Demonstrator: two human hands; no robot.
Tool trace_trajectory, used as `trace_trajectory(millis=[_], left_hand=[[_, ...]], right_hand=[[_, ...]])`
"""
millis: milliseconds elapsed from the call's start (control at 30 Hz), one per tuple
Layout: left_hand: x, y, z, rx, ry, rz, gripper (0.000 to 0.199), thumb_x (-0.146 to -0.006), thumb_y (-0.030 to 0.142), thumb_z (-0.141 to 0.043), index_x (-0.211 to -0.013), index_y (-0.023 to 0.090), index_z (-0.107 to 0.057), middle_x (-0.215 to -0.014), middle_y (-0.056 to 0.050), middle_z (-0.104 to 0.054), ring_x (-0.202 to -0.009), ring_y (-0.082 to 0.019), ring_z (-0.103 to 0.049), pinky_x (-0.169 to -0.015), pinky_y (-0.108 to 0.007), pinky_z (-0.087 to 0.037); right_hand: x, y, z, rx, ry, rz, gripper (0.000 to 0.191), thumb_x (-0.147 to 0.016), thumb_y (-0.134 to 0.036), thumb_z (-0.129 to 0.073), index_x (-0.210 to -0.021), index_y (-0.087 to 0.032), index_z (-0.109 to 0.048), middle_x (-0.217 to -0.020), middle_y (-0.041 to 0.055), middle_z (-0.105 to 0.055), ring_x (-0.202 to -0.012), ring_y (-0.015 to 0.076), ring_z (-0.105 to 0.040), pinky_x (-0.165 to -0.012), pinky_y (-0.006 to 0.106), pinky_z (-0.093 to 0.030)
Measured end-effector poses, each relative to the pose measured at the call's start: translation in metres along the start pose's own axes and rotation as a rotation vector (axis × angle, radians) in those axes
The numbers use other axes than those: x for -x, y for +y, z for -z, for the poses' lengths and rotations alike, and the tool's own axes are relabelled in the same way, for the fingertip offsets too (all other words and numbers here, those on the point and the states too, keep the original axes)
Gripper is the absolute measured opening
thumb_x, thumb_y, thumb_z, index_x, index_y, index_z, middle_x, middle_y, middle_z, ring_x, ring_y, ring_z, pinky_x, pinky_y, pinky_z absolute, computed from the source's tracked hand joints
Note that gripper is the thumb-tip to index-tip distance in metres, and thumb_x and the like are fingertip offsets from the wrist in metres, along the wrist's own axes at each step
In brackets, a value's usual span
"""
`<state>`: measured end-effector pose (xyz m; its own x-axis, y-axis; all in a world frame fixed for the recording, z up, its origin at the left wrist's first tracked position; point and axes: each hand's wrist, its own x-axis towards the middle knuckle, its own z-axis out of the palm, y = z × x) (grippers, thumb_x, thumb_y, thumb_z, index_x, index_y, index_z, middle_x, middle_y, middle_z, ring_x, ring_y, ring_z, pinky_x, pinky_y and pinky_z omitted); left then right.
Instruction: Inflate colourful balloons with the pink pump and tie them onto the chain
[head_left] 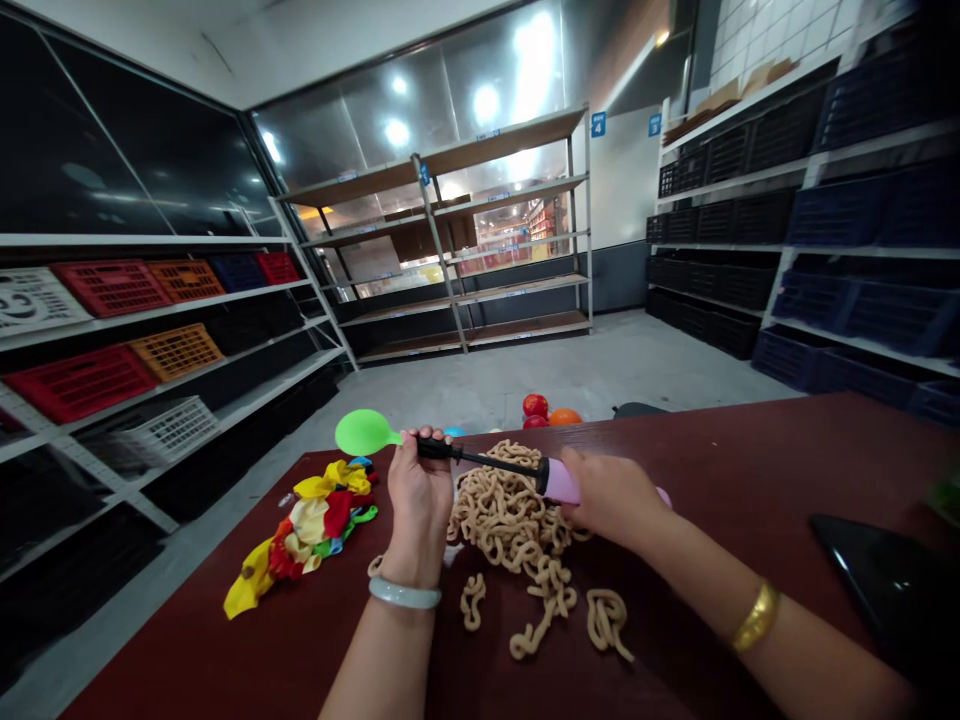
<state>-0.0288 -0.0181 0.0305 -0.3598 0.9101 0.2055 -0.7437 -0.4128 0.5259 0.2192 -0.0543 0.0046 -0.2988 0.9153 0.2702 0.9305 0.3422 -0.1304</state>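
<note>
A hand balloon pump [499, 462] spans the space between my hands, above the table. My left hand [422, 475] is closed around its black end, with the fingers at the neck of a green balloon [364, 432]. That balloon is partly filled and points left. My right hand [611, 498] wraps the pump's purple body, and a black rod shows between the two parts. Below the pump lies a heap of tan, twisted, rope-like pieces [502, 520], with a few loose ones nearer me. Flat balloons [322, 520] in several colours lie left of my left hand.
The dark red table [720, 460] carries a black, flat object [862, 570] at the right. Beyond its far edge are red and orange balloons [551, 411]. Shelves with crates [112, 285] stand left, more crates [862, 300] right, and a rack [450, 250] behind.
</note>
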Motion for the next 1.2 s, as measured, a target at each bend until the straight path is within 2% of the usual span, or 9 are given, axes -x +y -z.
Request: trace_trajectory(millis=[100,167,267,367,467,667,933,1067,1200], left_hand=[[0.011,-0.015,-0.007,-0.013,0.0,0.033,0.014,-0.087,0.026,-0.062,-0.079,0.017,-0.055,-0.075,0.0,-0.057,-0.071,-0.012,-0.058,-0.073,-0.028,-0.05],[0.023,-0.026,-0.015,-0.018,-0.014,0.095,0.015,-0.087,0.028,-0.063,-0.08,0.017,-0.056,-0.079,-0.002,-0.06,-0.077,-0.015,-0.061,-0.08,-0.034,-0.051],[0.045,-0.041,-0.026,-0.032,-0.1,0.199,0.015,-0.086,0.03,-0.065,-0.081,0.017,-0.057,-0.082,-0.004,-0.061,-0.082,-0.018,-0.061,-0.085,-0.04,-0.051],[0.064,-0.051,-0.033,-0.059,-0.165,0.214,0.012,-0.086,0.027,-0.065,-0.082,0.018,-0.057,-0.081,-0.001,-0.057,-0.074,-0.014,-0.057,-0.076,-0.033,-0.051],[0.072,-0.052,-0.037,-0.072,-0.161,0.185,0.011,-0.086,0.026,-0.064,-0.083,0.019,-0.057,-0.081,-0.001,-0.055,-0.073,-0.013,-0.055,-0.07,-0.029,-0.05],[0.051,-0.03,-0.035,-0.038,-0.125,0.186,0.012,-0.084,0.022,-0.066,-0.079,0.018,-0.056,-0.077,-0.001,-0.056,-0.072,-0.015,-0.056,-0.066,-0.03,-0.049],[0.0,0.012,-0.008,0.099,0.003,0.064,0.017,-0.092,0.018,-0.054,-0.075,0.016,-0.054,-0.071,0.001,-0.058,-0.067,-0.014,-0.056,-0.064,-0.032,-0.047],[0.004,0.008,-0.009,0.116,-0.01,0.059,0.016,-0.089,0.02,-0.06,-0.075,0.016,-0.053,-0.068,0.003,-0.054,-0.064,-0.012,-0.054,-0.061,-0.03,-0.045],[0.021,-0.011,-0.018,0.077,-0.006,0.069,0.017,-0.085,0.022,-0.066,-0.076,0.016,-0.053,-0.071,0.003,-0.052,-0.066,-0.012,-0.053,-0.061,-0.029,-0.045]], right_hand=[[-0.001,0.0,0.005,0.013,-0.027,-0.04,0.03,-0.073,-0.037,-0.062,-0.098,-0.02,-0.056,-0.086,0.0099,-0.07,-0.075,0.0292,-0.068,-0.059,0.033,-0.038],[0.0,-0.003,0.009,0.0,-0.036,-0.057,0.029,-0.076,-0.039,-0.061,-0.097,-0.02,-0.056,-0.087,0.0101,-0.07,-0.076,0.0289,-0.068,-0.061,0.033,-0.04],[0.003,-0.011,0.014,-0.041,-0.02,-0.064,0.031,-0.076,-0.043,-0.061,-0.097,-0.02,-0.056,-0.087,0.0101,-0.07,-0.076,0.0283,-0.068,-0.061,0.032,-0.04],[0.007,-0.02,0.015,-0.084,0.004,-0.06,0.033,-0.077,-0.043,-0.06,-0.098,-0.019,-0.057,-0.085,0.0102,-0.071,-0.075,0.0275,-0.068,-0.06,0.031,-0.04],[0.009,-0.026,0.015,-0.13,0.018,-0.038,0.035,-0.077,-0.043,-0.058,-0.103,-0.019,-0.057,-0.086,0.0096,-0.071,-0.075,0.0275,-0.068,-0.06,0.031,-0.04],[0.004,-0.022,0.012,-0.163,-0.016,-0.026,0.04,-0.079,-0.049,-0.055,-0.107,-0.022,-0.058,-0.087,0.0082,-0.071,-0.075,0.0269,-0.068,-0.059,0.031,-0.038],[-0.003,0.007,0.011,-0.209,-0.127,0.005,0.039,-0.067,-0.051,-0.065,-0.096,-0.024,-0.062,-0.085,0.0048,-0.071,-0.072,0.024,-0.065,-0.054,0.029,-0.03],[-0.002,0.016,0.015,-0.211,-0.157,0.018,0.041,-0.064,-0.053,-0.068,-0.094,-0.025,-0.063,-0.085,0.004,-0.071,-0.072,0.0241,-0.064,-0.053,0.028,-0.029],[-0.001,0.012,0.013,-0.196,-0.165,0.018,0.041,-0.065,-0.054,-0.067,-0.094,-0.025,-0.063,-0.087,0.0047,-0.072,-0.074,0.0242,-0.065,-0.055,0.029,-0.03]])
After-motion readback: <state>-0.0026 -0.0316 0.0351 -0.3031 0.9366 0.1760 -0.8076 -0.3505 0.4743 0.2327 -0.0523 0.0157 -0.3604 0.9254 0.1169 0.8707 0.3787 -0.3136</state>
